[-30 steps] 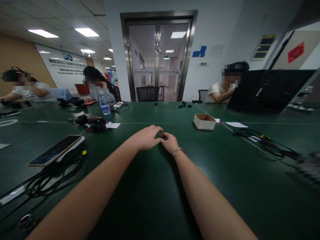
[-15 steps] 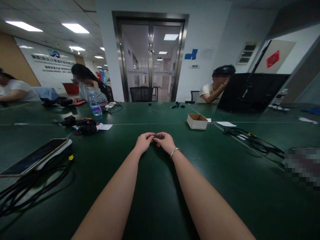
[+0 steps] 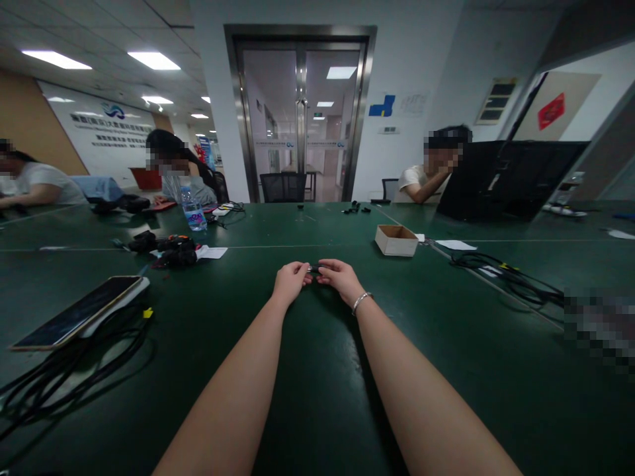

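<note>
Both of my arms stretch out over the dark green table (image 3: 317, 396). My left hand (image 3: 290, 279) and my right hand (image 3: 340, 276) meet at the middle of it, fingers curled and pinched together on a small dark part (image 3: 313, 269) held between the fingertips. The part is too small to name. A thin bracelet (image 3: 361, 301) circles my right wrist.
An open cardboard box (image 3: 395, 239) sits to the right beyond my hands. A phone (image 3: 79, 312) on a white pad and black cables (image 3: 64, 363) lie at the left; more cables (image 3: 510, 277) at the right. Black and red parts (image 3: 171, 251), a water bottle (image 3: 192, 209), three seated people, laptop (image 3: 510, 178).
My hands have drawn slightly apart and shifted a little to the right, still pinching the small part. The view has swung round slightly; the phone now lies further left.
</note>
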Tool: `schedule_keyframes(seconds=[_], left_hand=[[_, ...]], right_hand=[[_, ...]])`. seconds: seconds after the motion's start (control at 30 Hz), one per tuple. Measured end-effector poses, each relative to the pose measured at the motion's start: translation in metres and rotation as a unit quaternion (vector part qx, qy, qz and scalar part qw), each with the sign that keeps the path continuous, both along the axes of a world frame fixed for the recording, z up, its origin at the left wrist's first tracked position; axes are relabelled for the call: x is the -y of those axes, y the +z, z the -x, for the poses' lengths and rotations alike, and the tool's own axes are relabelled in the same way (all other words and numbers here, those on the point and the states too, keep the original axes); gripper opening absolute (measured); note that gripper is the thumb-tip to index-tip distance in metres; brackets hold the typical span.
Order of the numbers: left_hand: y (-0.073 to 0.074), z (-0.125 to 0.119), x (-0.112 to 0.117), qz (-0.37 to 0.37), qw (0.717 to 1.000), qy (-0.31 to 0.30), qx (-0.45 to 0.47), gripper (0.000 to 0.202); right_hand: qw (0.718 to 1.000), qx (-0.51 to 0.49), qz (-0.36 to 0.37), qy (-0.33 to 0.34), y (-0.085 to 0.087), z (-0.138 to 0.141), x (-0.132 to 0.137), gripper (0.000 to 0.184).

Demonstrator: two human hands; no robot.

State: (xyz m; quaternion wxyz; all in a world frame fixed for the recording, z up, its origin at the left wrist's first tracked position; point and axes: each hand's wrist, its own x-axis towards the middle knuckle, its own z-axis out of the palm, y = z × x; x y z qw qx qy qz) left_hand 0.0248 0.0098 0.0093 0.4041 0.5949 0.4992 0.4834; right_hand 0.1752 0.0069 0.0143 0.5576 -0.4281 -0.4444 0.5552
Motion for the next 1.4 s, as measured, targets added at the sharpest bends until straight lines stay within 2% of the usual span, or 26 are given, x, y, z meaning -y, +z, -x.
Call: schedule_keyframes(seconds=[0.17, 0.4, 0.57, 0.93, 1.17, 1.4], left_hand=[[-0.001, 0.001, -0.003, 0.003, 1.0, 0.007, 0.003, 0.023], [0.002, -0.001, -0.001, 0.008, 0.999, 0.013, 0.047, 0.017], [0.003, -0.001, 0.0, 0.011, 0.998, 0.016, 0.065, 0.021], [0.0, 0.001, -0.002, 0.006, 0.999, 0.005, 0.031, 0.021], [0.004, -0.001, 0.002, 0.01, 0.999, 0.003, 0.031, 0.019], [0.005, -0.001, 0.002, 0.009, 1.0, 0.003, 0.025, 0.021]], right_hand=[[1.0, -0.019, 0.002, 0.008, 0.003, -0.002, 0.003, 0.014], [1.0, -0.029, 0.009, 0.005, 0.006, -0.003, 0.005, 0.016], [1.0, -0.028, 0.006, 0.007, 0.005, -0.003, 0.005, 0.015], [1.0, -0.021, 0.014, 0.013, 0.008, -0.002, 0.008, 0.016], [0.999, -0.024, 0.029, 0.015, 0.013, -0.001, 0.01, 0.017], [0.999, -0.028, 0.012, 0.027, 0.01, -0.003, 0.01, 0.017]])
